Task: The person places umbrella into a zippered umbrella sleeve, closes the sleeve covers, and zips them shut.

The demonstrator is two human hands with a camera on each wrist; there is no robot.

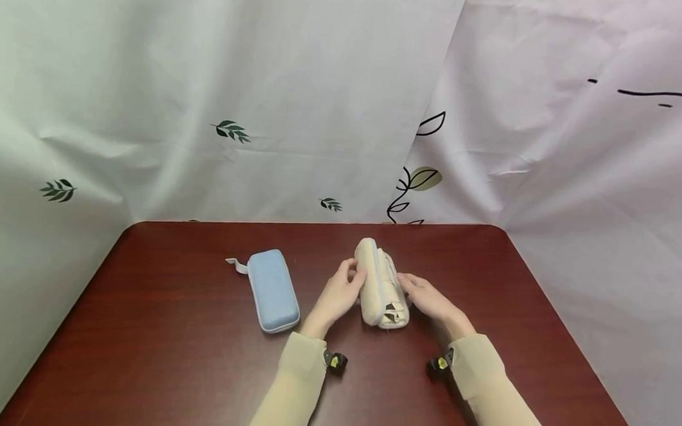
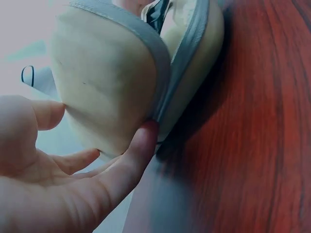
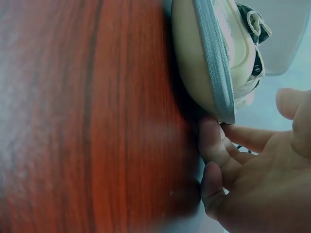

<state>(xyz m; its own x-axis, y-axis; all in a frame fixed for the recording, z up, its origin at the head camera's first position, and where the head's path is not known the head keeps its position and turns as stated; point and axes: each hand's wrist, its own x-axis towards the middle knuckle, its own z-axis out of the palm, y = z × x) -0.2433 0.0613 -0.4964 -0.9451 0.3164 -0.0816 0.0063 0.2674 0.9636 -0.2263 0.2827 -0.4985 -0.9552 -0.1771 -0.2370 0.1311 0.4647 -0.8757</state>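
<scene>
A cream zip case [image 1: 372,285] with a grey-blue zip edge lies partly unfolded on the table. My left hand [image 1: 337,293] holds its raised lid half from the left, and in the left wrist view the fingertips [image 2: 146,133] lie at the zip edge of the case [image 2: 104,73]. On the other side is my right hand [image 1: 431,300], its fingertips [image 3: 211,131] at the rim of the lower half and its thumb apart from the case. Folded cream and dark material [image 3: 255,29] shows inside the opening.
A closed light-blue zip case [image 1: 274,290] with a pale strap [image 1: 236,265] lies to the left on the dark red wooden table [image 1: 165,358]. White printed cloth [image 1: 323,109] hangs behind the table and along its sides.
</scene>
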